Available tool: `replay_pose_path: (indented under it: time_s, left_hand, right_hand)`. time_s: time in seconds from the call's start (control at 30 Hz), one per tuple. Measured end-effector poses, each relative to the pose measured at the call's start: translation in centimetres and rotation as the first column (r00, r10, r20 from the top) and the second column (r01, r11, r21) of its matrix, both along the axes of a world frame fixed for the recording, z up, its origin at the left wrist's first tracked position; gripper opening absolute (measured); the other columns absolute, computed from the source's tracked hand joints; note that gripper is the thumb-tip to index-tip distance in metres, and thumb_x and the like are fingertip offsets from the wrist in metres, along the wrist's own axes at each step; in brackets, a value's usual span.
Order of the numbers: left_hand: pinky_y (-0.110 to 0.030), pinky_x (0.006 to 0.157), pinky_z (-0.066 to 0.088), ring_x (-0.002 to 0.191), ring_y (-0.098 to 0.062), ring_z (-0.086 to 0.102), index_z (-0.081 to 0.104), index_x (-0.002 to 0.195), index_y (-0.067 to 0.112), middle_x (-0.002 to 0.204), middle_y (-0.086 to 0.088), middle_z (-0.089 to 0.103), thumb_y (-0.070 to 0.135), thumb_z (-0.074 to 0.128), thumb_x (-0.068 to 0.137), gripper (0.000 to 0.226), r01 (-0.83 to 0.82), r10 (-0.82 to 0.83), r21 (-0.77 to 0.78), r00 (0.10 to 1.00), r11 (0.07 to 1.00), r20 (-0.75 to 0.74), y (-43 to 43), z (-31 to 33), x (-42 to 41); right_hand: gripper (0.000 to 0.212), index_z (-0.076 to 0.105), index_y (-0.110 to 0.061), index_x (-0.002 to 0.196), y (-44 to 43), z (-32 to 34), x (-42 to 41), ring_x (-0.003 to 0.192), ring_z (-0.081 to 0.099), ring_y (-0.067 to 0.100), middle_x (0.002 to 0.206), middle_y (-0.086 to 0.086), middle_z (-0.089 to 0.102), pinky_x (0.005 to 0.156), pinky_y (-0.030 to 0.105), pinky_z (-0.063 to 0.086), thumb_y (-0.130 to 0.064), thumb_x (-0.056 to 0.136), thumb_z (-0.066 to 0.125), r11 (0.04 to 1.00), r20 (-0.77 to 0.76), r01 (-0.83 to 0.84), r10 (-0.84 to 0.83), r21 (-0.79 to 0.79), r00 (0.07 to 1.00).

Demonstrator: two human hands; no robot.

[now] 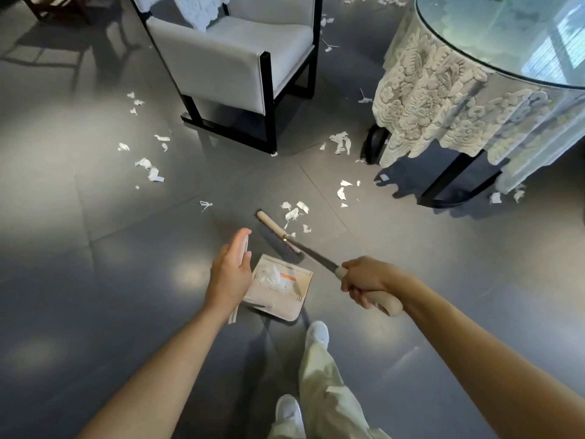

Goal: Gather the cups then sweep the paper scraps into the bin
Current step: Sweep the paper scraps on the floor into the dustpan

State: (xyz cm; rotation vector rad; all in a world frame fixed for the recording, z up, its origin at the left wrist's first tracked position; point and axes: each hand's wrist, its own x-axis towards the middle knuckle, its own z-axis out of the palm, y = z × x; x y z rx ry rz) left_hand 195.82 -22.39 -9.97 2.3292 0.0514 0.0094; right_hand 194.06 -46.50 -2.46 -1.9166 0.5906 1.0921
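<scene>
Single head view, wide-angle, facing forward-down over floor.

a: where is the dustpan?
b: on the floor, paper scraps in it, brush just behind.
a: and beyond?
b: armchair left, desk right, loose scraps between them and left of the armchair.

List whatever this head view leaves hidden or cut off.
- bin and cups: none appear in the head view.
- left hand: its own back hides its grip on the dustpan handle.
- table: cut off by the right edge; its lace cloth hides the floor beneath.
- chair: backrest cut off by the top edge.
</scene>
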Motion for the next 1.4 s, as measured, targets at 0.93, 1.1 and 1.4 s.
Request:
replay_pose_path:
  time_s: [0.93, 1.1, 1.4]
  left_hand:
    - [-0.020, 0.068, 0.027, 0.091, -0.028, 0.053, 0.052, 0.128, 0.020, 0.094, -0.004, 0.052, 0.006, 0.050, 0.093, 0.038, 0.066, -0.063, 0.046, 0.997, 0.997, -0.055, -1.4, -0.3, 20.5]
    - [-0.026, 0.072, 0.033, 0.093, -0.035, 0.054, 0.050, 0.130, 0.020, 0.104, -0.014, 0.057, 0.007, 0.048, 0.094, 0.038, 0.094, -0.092, 0.039, 0.994, 0.995, -0.064, -0.8, -0.4, 20.6]
    - [-0.023, 0.076, 0.032, 0.101, -0.031, 0.053, 0.049, 0.128, 0.021, 0.112, -0.013, 0.058, 0.007, 0.048, 0.094, 0.037, 0.178, -0.177, 0.015, 0.983, 0.984, -0.044, -0.5, -0.3, 19.7]
  right_hand:
    - [0.067, 0.033, -0.011, 0.139, -2.3, -6.5, 18.8, 0.084, 0.055, 0.024, 0.089, 0.008, 0.055, 0.073, 0.033, 0.050, 0.002, 0.078, 0.057, 0.916, -0.275, -0.372, 0.323, -0.150, 0.906]
    - [0.053, 0.044, -0.012, 0.131, -1.9, -3.5, 14.5, 0.048, 0.046, 0.014, 0.063, 0.005, 0.049, 0.048, 0.022, 0.042, 0.001, 0.081, 0.050, 0.953, -0.314, -0.296, 0.262, -0.065, 0.912]
    - [0.043, 0.049, -0.016, 0.122, -5.3, 2.9, 12.6, 0.033, 0.036, 0.007, 0.044, 0.001, 0.041, 0.033, 0.014, 0.034, 0.009, 0.088, 0.042, 0.968, -0.367, 0.213, -0.151, 0.134, 0.918]
